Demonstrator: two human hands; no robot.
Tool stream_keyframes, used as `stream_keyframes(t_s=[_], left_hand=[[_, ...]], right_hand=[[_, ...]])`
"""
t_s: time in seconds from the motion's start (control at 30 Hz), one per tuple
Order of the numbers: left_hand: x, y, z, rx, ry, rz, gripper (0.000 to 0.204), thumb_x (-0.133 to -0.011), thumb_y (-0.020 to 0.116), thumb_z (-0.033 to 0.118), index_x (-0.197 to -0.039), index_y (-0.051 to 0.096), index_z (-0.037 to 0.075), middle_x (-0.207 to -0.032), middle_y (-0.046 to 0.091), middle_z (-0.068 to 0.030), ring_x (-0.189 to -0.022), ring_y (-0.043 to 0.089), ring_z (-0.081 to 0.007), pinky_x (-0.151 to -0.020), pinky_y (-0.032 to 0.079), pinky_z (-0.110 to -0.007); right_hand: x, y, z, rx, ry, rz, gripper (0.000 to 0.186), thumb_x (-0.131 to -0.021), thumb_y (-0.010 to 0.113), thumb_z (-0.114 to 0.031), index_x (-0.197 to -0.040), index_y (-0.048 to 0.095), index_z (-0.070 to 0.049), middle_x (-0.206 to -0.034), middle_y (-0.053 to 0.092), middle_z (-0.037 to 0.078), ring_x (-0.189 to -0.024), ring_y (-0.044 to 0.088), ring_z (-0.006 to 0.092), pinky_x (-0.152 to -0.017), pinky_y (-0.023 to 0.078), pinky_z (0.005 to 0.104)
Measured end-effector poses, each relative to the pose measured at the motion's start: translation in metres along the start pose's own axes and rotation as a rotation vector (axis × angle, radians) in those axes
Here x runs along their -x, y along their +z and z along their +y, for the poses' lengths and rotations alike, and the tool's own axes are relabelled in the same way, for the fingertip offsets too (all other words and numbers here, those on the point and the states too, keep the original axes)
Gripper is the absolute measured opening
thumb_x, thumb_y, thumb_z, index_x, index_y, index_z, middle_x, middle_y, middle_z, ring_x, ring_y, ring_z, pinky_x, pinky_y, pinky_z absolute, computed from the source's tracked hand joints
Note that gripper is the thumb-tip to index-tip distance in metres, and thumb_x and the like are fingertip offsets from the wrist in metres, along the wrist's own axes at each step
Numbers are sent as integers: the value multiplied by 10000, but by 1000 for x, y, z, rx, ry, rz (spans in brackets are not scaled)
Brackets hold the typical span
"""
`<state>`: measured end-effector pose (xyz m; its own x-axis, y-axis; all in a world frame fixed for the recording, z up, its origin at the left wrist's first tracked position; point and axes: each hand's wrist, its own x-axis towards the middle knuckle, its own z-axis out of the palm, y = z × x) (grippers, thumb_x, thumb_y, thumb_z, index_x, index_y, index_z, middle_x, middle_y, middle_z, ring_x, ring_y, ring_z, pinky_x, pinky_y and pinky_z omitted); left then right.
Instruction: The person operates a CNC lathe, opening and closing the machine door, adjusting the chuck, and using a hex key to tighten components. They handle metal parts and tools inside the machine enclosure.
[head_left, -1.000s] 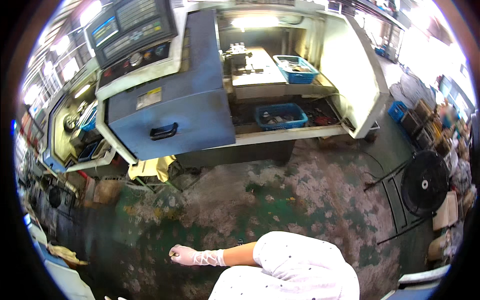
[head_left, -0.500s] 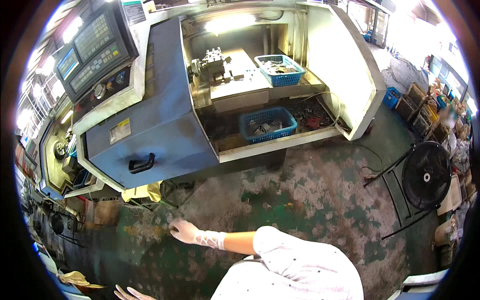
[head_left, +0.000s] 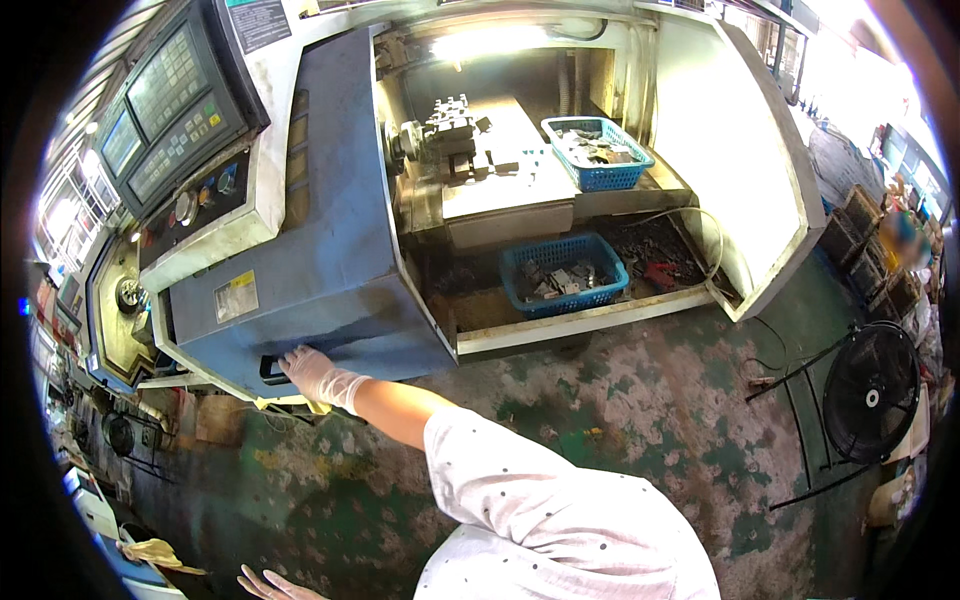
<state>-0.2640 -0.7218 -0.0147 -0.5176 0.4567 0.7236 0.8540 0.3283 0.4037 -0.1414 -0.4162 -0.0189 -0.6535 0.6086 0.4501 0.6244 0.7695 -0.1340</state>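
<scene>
My right hand [head_left: 308, 372], in a thin translucent glove, reaches to the black handle [head_left: 275, 369] of the blue sliding door [head_left: 315, 270], with its fingers curled at the handle's right end. Low at the left edge of the view, my left hand [head_left: 280, 585], also gloved, is held with fingers spread and nothing in it. The machine's opening shows a chuck [head_left: 405, 142], a tool block on a pale bed, an upper blue basket [head_left: 600, 178] of metal pieces and a lower blue basket [head_left: 560, 300] with more pieces.
A control panel [head_left: 170, 110] stands at upper left, with another machine [head_left: 115, 310] beyond it. A black fan [head_left: 868, 395] on a stand is at right, beside stacked crates [head_left: 860, 235]. A pale open door panel [head_left: 735, 150] borders the opening, and yellow cloth lies below the blue door.
My right hand has moved up from over the floor to the door handle. The view has come nearer the machine. My left hand has come into view at lower left.
</scene>
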Motion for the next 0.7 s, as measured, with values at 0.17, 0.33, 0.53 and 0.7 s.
stream_keyframes(t_s=[0.17, 0.33, 0.53, 0.7], left_hand=[[-11, 10, -1, 1, 18, -12, 374, -799, 316, 256, -1096, 357, 32, -1197, 231, -154, -1103, 219, -272, -895, 185, -372], [-21, 29, 15, 49, 59, -48, 371, -799, 319, 253, -1096, 357, 33, -1197, 232, -153, -1103, 221, -272, -894, 187, -371], [-25, 48, 37, 100, 121, -88, 367, -799, 322, 248, -1095, 358, 34, -1197, 233, -152, -1102, 222, -272, -893, 189, -371], [-23, 56, 40, 104, 122, -101, 364, -799, 324, 244, -1095, 359, 34, -1197, 234, -151, -1101, 223, -272, -892, 191, -371]], right_hand=[[-7, 3, -6, 74, -22, -117, 259, -643, 461, -128, -889, 478, -48, -762, 553, 54, -783, 497, 189, -757, 302, 285], [-10, 7, -5, 62, -11, -160, 273, -623, 490, -143, -879, 481, -50, -766, 555, 68, -781, 498, 194, -754, 296, 283], [-9, 0, -7, -32, 32, -184, 339, -663, 453, -163, -985, 447, -58, -892, 527, 108, -871, 474, 221, -820, 270, 306], [-8, -10, -14, -3, 48, -219, 306, -666, 452, -174, -946, 467, -50, -875, 535, 95, -876, 474, 213, -826, 270, 320]])
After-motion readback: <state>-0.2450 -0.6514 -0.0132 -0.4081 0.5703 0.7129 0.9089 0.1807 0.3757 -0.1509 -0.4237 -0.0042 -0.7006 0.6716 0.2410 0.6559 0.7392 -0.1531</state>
